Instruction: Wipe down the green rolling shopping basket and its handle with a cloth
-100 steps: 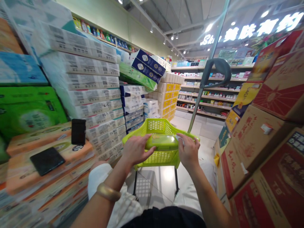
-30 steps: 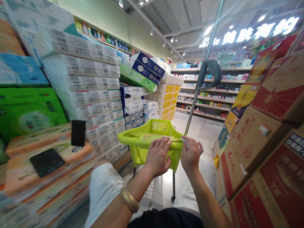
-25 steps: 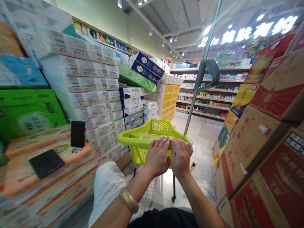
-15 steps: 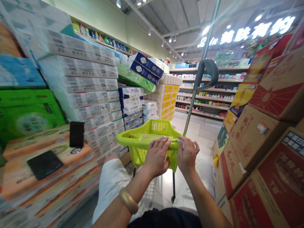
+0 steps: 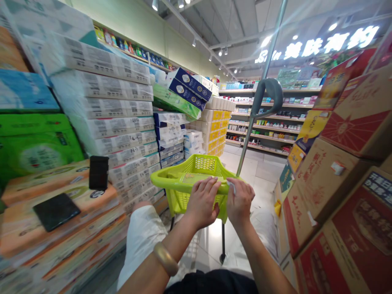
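Note:
A lime-green shopping basket cart [image 5: 196, 163] stands right in front of me, its handle rim [image 5: 171, 185] toward my body. My left hand [image 5: 202, 200] is closed over the middle of this rim, fingertips on the top and thumb below. Just to the right, my right hand [image 5: 240, 198] closes at the rim's right part. A small white piece, like a tissue [image 5: 232, 185], shows between its thumb and fingers, pressed against the rim. Most of the tissue is hidden by the hand. Behind my right hand rises a metal pole with a grey loop grip [image 5: 268, 98].
Stacked white paper packs [image 5: 122, 110] line the left side. A black phone [image 5: 98, 172] and a dark flat tablet-like object [image 5: 56, 211] lie on orange packs [image 5: 18, 228]. Cardboard cartons [image 5: 321, 179] are piled on the right. Stocked shelves [image 5: 266, 122] stand at the back.
My right hand has slid slightly left along the rim with the white tissue, closer to my left hand. My left hand and the cart look almost unmoved.

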Tool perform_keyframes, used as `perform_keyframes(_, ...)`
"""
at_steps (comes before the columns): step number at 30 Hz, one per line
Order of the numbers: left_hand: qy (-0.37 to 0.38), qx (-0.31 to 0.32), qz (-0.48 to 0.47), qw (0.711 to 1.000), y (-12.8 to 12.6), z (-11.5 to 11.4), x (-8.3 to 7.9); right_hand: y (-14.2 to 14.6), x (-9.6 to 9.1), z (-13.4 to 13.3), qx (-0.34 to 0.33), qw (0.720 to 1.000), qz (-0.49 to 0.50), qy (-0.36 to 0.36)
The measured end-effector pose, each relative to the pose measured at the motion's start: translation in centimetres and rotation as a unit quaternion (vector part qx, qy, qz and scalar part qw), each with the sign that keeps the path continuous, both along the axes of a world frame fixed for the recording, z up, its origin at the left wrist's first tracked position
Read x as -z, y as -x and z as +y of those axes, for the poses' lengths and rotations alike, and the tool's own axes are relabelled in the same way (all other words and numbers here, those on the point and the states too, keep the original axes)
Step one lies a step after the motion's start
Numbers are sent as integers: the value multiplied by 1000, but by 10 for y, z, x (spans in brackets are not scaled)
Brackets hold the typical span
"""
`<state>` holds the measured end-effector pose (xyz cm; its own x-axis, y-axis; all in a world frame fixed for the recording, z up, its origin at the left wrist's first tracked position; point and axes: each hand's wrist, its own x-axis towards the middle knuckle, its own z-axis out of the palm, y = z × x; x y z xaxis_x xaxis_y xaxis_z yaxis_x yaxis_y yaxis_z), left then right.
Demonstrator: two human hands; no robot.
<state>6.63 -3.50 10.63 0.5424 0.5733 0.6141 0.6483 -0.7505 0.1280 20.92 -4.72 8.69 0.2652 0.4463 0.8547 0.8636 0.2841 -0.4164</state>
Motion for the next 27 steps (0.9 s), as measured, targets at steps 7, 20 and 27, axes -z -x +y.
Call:
perform_keyframes(7,-4,-3,7,1000,5,1,0,-7,1,-2,-41,999,-29,-10)
perform_keyframes(20,-5,-1,5,1000,4,0,-1,-5,3,1,-69,996,-50,-27)
perform_keyframes(27,-6,-3,-3,1000,3,0,-1,-5,-1,3,-43,999,1,-30)
